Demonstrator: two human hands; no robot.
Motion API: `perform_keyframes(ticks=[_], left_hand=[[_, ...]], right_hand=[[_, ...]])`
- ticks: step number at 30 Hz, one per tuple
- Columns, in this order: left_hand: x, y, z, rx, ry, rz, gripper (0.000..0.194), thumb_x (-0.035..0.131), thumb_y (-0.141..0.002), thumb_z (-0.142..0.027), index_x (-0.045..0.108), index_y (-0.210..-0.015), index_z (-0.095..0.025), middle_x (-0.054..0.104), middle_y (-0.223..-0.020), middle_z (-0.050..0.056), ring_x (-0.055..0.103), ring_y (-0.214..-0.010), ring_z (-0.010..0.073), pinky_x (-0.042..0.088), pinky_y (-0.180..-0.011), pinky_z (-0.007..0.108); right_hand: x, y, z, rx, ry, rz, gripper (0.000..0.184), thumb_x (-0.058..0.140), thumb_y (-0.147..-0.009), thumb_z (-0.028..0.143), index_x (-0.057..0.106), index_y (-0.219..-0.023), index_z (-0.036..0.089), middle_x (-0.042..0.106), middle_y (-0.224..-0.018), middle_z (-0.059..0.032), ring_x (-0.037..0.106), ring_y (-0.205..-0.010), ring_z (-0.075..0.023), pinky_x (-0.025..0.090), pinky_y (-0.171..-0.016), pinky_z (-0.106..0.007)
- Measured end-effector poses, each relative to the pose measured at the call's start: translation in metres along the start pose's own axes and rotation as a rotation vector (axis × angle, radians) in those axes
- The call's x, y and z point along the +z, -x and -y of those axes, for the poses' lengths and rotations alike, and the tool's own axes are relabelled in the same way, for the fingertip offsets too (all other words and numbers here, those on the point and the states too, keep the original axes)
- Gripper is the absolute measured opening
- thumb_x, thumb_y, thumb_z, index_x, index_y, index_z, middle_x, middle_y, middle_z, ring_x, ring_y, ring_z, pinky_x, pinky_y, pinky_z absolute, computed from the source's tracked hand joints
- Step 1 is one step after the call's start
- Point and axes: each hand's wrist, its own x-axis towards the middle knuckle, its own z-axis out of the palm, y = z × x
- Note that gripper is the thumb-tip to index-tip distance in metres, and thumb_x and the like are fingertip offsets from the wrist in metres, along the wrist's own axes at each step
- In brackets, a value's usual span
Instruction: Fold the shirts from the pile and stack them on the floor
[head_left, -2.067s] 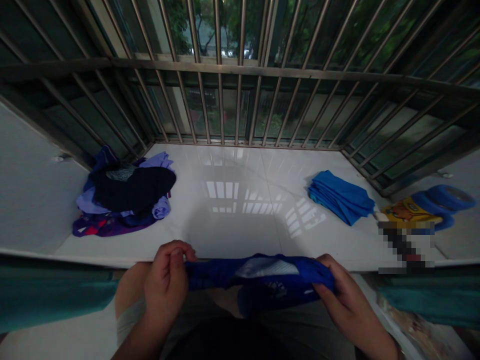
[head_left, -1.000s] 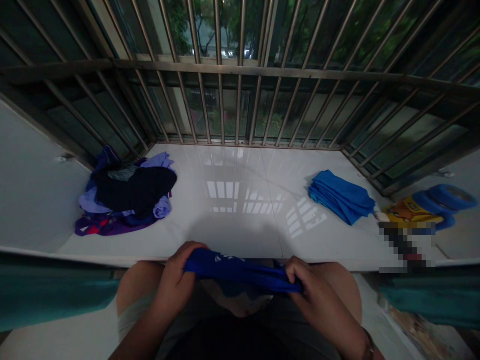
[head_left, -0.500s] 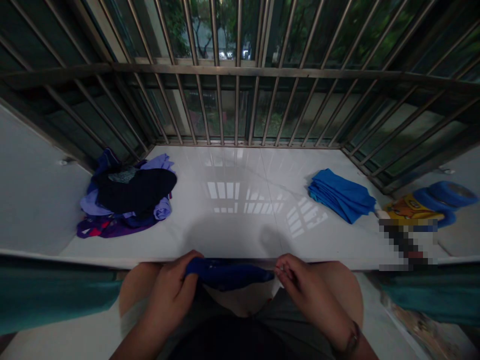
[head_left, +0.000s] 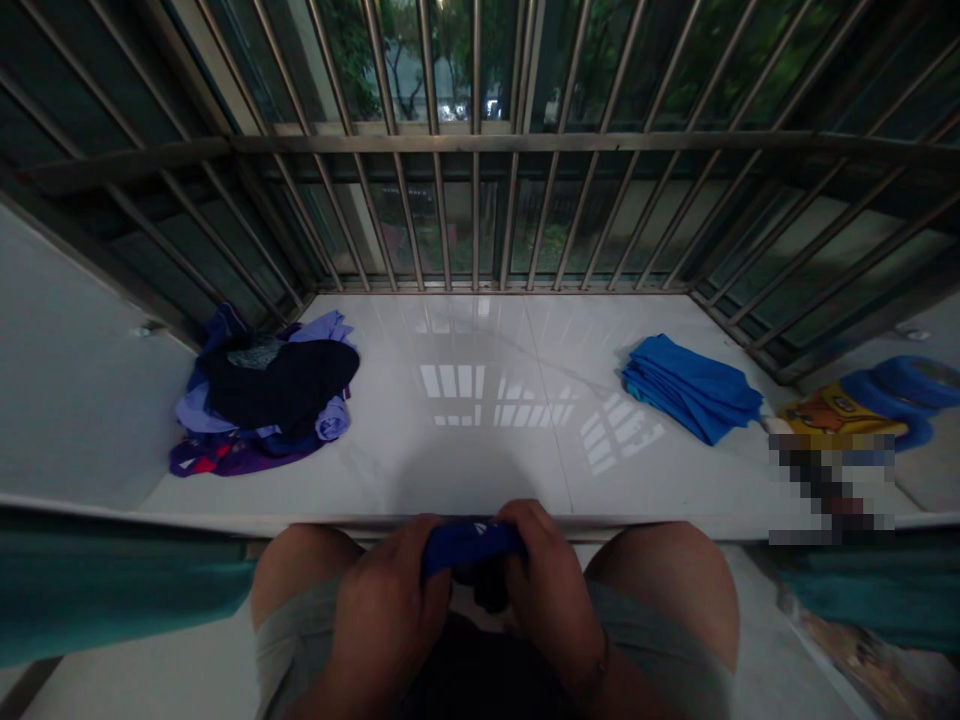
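Observation:
A dark blue piece of cloth [head_left: 474,546] with a small white mark is stretched between my hands, just in front of the ledge's front edge. My left hand [head_left: 390,592] is closed on its left end, and my right hand [head_left: 553,585] grips the right end. A darker bunch of fabric hangs below it between the hands; whether it belongs to the same piece I cannot tell. Both hands are over my lap, between the knees.
On the white tiled ledge [head_left: 480,470], a heap of clothes [head_left: 281,385] in black, lilac and purple lies at left. A folded blue cloth [head_left: 690,385] lies at right, near a blue-and-yellow container [head_left: 847,415] and a pixelated patch. Metal bars [head_left: 476,220] close off the window behind.
My hands have come closer together, the right one moving left and the left one right. The cloth between them now spans a shorter width, with dark fabric hanging below.

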Motion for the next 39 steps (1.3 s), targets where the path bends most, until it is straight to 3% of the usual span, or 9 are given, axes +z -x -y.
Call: perform_keyframes(ticks=[7, 11, 14, 19, 23, 26, 30, 34, 39], left_hand=[[-0.032, -0.027, 0.022, -0.092, 0.143, -0.073, 0.033, 0.048, -0.103, -0.024, 0.075, -0.120, -0.027, 0.081, -0.114, 0.004, 0.080, -0.096, 0.0237, 0.064, -0.090, 0.032], [-0.030, -0.035, 0.026, 0.001, 0.250, -0.073, 0.034, 0.048, -0.101, -0.024, 0.077, -0.118, -0.026, 0.075, -0.139, 0.006, 0.078, -0.114, 0.0245, 0.063, -0.104, 0.036], [-0.026, -0.034, 0.031, 0.081, 0.305, -0.063, 0.034, 0.047, -0.097, -0.024, 0.078, -0.110, -0.027, 0.079, -0.136, 0.005, 0.077, -0.120, 0.0269, 0.060, -0.111, 0.041], [-0.026, -0.028, 0.044, 0.050, 0.268, 0.138, 0.023, 0.049, -0.095, -0.027, 0.071, -0.090, -0.030, 0.079, -0.081, -0.001, 0.077, -0.073, 0.0226, 0.062, -0.074, 0.030], [-0.025, -0.027, 0.059, 0.209, 0.173, 0.307, 0.024, 0.075, -0.081, -0.034, 0.077, -0.105, -0.033, 0.084, -0.093, 0.001, 0.080, -0.083, 0.0258, 0.061, -0.075, 0.029], [-0.025, -0.031, 0.072, 0.165, 0.053, 0.369, 0.027, 0.075, -0.084, -0.026, 0.080, -0.109, -0.036, 0.086, -0.103, 0.002, 0.082, -0.093, 0.0267, 0.061, -0.083, 0.029], [-0.026, -0.033, 0.086, 0.029, 0.046, 0.268, 0.027, 0.058, -0.092, -0.022, 0.080, -0.105, -0.033, 0.083, -0.110, 0.001, 0.081, -0.097, 0.0236, 0.061, -0.086, 0.027], [-0.026, -0.022, 0.095, -0.095, 0.095, 0.026, 0.029, 0.054, -0.096, -0.027, 0.076, -0.115, -0.029, 0.084, -0.111, 0.002, 0.080, -0.094, 0.0220, 0.063, -0.084, 0.026], [-0.037, -0.001, 0.104, -0.029, 0.151, -0.177, 0.023, 0.053, -0.102, -0.032, 0.074, -0.112, -0.029, 0.085, -0.095, 0.000, 0.081, -0.079, 0.0212, 0.063, -0.079, 0.028]], right_hand=[[-0.049, -0.002, -0.034, 0.090, 0.073, 0.002, 0.051, 0.048, -0.074, 0.002, 0.070, -0.115, 0.022, 0.073, -0.115, -0.0059, 0.070, -0.113, -0.0245, 0.054, -0.103, -0.039], [-0.072, 0.004, -0.020, 0.069, 0.074, 0.023, 0.047, 0.045, -0.078, 0.007, 0.071, -0.114, 0.024, 0.077, -0.108, -0.0039, 0.073, -0.105, -0.0232, 0.055, -0.096, -0.037], [-0.086, 0.008, -0.003, 0.020, 0.117, 0.023, 0.042, 0.045, -0.079, 0.008, 0.070, -0.108, 0.025, 0.078, -0.101, -0.0021, 0.074, -0.097, -0.0222, 0.055, -0.089, -0.034], [-0.102, 0.015, 0.010, -0.059, 0.175, 0.045, 0.034, 0.047, -0.074, 0.009, 0.065, -0.098, 0.027, 0.076, -0.086, 0.0019, 0.073, -0.081, -0.0196, 0.051, -0.074, -0.029], [-0.112, 0.019, 0.004, -0.064, 0.187, 0.070, 0.033, 0.049, -0.075, 0.011, 0.067, -0.098, 0.027, 0.075, -0.083, 0.0031, 0.072, -0.075, -0.0187, 0.050, -0.070, -0.028], [-0.119, 0.023, -0.001, -0.035, 0.212, 0.123, 0.021, 0.054, -0.088, 0.017, 0.070, -0.097, 0.028, 0.072, -0.077, 0.0037, 0.069, -0.068, -0.0183, 0.050, -0.065, -0.028], [-0.125, 0.027, -0.010, 0.009, 0.203, 0.259, 0.014, 0.063, -0.103, 0.031, 0.075, -0.108, 0.029, 0.079, -0.091, -0.0003, 0.075, -0.080, -0.0206, 0.058, -0.074, -0.030], [-0.133, 0.023, -0.021, 0.009, 0.216, 0.464, 0.006, 0.070, -0.102, 0.029, 0.076, -0.101, 0.029, 0.079, -0.093, 0.0008, 0.076, -0.088, -0.0209, 0.059, -0.080, -0.030], [-0.152, 0.025, -0.027, -0.199, 0.077, 0.305, 0.016, 0.064, -0.105, 0.028, 0.072, -0.119, 0.028, 0.077, -0.129, -0.0086, 0.074, -0.120, -0.0259, 0.061, -0.101, -0.036]])
